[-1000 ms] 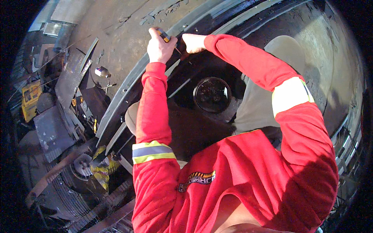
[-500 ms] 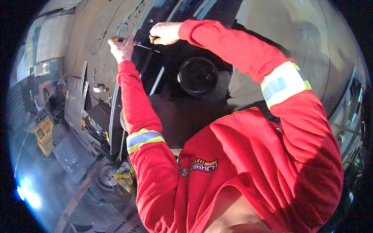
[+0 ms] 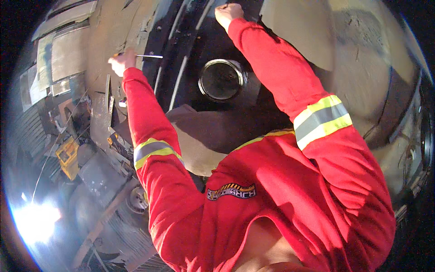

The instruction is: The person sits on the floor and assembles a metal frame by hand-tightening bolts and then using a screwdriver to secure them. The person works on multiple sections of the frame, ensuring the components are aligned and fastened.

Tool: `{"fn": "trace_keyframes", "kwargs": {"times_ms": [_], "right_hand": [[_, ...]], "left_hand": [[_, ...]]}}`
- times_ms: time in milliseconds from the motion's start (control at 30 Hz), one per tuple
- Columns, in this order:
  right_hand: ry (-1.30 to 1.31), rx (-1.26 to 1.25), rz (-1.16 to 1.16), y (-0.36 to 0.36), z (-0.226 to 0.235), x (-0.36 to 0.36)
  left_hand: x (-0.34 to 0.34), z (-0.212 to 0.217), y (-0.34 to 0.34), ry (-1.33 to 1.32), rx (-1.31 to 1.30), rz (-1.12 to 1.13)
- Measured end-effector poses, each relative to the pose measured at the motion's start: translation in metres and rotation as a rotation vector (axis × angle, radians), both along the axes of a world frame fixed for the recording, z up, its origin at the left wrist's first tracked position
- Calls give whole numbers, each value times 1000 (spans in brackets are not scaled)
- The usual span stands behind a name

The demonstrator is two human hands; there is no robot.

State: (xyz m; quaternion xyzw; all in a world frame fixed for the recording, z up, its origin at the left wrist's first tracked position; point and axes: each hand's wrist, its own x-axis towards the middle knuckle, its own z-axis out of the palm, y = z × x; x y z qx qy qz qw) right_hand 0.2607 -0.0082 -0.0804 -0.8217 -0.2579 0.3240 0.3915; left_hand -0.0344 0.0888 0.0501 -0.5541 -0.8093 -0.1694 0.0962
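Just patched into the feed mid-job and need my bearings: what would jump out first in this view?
The red sleeves with reflective bands fill the lower middle, both arms raised. The left hand at upper left grips a thin screwdriver pointing right, beside a dark curved panel. The right hand is a fist at the top edge, above a round glass-faced fitting in the panel.

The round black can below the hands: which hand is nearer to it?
Right, though not by much. The right hand is above the round black can, clear of it. The left hand, holding a thin tool, is farther off to its left.
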Motion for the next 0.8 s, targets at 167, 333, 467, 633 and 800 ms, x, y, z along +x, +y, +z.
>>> {"fn": "trace_keyframes", "kwargs": {"times_ms": [167,333,467,633,800], "right_hand": [[66,139,214,-30,33,-23],[-341,507,740,-52,13,-63],[-433,532,807,-94,17,-84],[-629,595,970,-89,47,-94],[-889,255,1184,-75,37,-136]], "left_hand": [[-127,130,56,-244,559,-175],[-62,177,-16,-201,358,-285],[-33,97,-132,-335,565,-525],[-55,65,-226,-1251,528,-18],[-72,66,-232,-1235,616,-72]]}}
